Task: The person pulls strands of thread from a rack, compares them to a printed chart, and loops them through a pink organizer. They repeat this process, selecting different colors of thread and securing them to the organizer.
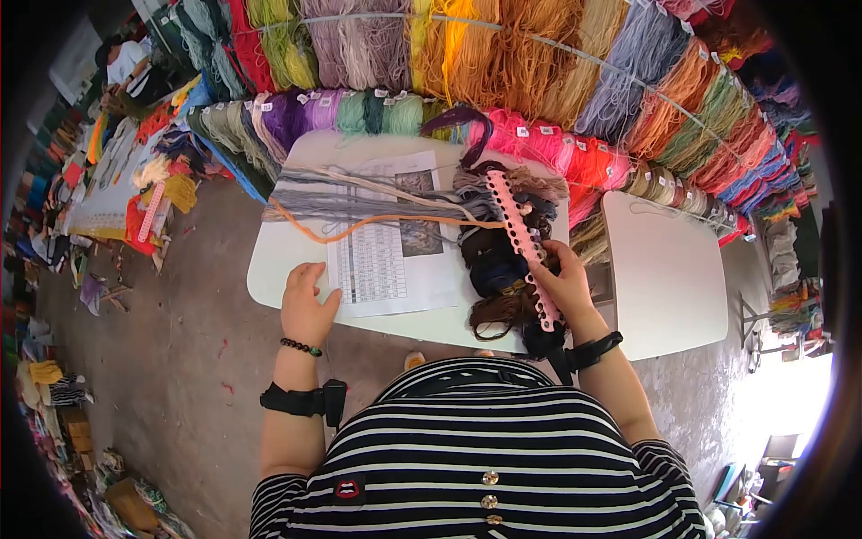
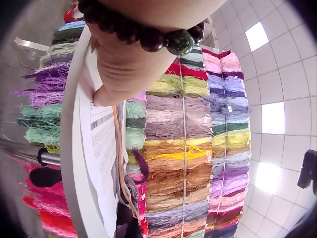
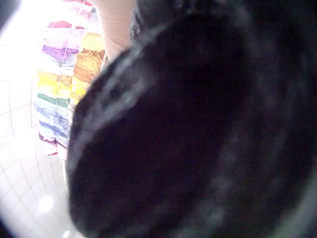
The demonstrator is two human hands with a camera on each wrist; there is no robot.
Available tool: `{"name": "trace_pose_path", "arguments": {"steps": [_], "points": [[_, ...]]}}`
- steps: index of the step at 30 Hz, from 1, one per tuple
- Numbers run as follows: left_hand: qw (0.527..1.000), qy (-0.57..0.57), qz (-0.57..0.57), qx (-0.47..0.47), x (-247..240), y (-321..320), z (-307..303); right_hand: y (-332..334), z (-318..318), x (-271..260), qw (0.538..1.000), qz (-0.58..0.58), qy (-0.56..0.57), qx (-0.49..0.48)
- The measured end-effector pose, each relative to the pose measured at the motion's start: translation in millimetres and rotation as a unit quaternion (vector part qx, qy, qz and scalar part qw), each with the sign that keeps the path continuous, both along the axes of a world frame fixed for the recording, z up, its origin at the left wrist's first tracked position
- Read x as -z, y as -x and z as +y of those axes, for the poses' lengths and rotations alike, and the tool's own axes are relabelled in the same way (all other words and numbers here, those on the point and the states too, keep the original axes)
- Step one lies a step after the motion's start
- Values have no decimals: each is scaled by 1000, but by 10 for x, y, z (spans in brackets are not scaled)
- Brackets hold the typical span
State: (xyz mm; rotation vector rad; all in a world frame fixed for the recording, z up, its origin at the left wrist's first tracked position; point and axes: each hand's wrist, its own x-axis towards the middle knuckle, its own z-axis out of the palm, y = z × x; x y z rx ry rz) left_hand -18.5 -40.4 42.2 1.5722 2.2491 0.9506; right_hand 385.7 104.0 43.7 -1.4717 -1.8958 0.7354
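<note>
A long pink strip with holes along its edges [image 1: 514, 229], a thread holder, lies over bundles of dark yarn [image 1: 489, 269] at the table's right side. My right hand [image 1: 567, 286] holds the holder's right edge, thumb over its face. In the right wrist view a blurred dark mass [image 3: 188, 139] covers most of the frame. My left hand [image 1: 310, 301] is beside the lower left edge of a printed chart sheet [image 1: 377, 278], fingers loosely bent and holding nothing. Grey and cream threads [image 1: 359, 196] and one orange thread [image 1: 386, 221] run left from the holder across the sheet.
The white table [image 1: 269, 260] has a second white tabletop [image 1: 669, 278] on its right. Racks of coloured yarn skeins [image 1: 512, 58] stand behind. To the far left, another table [image 1: 108, 202] bears yarn and a pink strip [image 1: 151, 211], with a person [image 1: 126, 63] beyond.
</note>
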Motion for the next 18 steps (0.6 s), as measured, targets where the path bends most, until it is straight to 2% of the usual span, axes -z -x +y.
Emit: {"name": "trace_pose_path", "arguments": {"steps": [3,7,9,11,12,14,16,18], "points": [[1000,8,5,-7,-1,-14,0,-16,20,-10,1000,-6,-9,-10],[1000,6,7,-12,7,-30,6,-46,36,-60,999,24,35,-22],[1000,-2,1,-21,27,-46,-2,-148,81,-24,984,132,112,-44],[999,-12,-12,-35,35,-66,-5,-212,109,-74,946,269,174,-43],[998,-17,-22,-51,34,-82,-15,-301,102,-131,939,286,189,-22],[996,-30,-44,-77,39,-135,-36,-461,80,-309,942,285,176,8],[993,-112,0,-40,134,-128,-76,-707,93,-358,952,269,139,35],[994,-101,-10,-36,11,-245,-94,-1023,84,-505,956,238,150,78]]}}
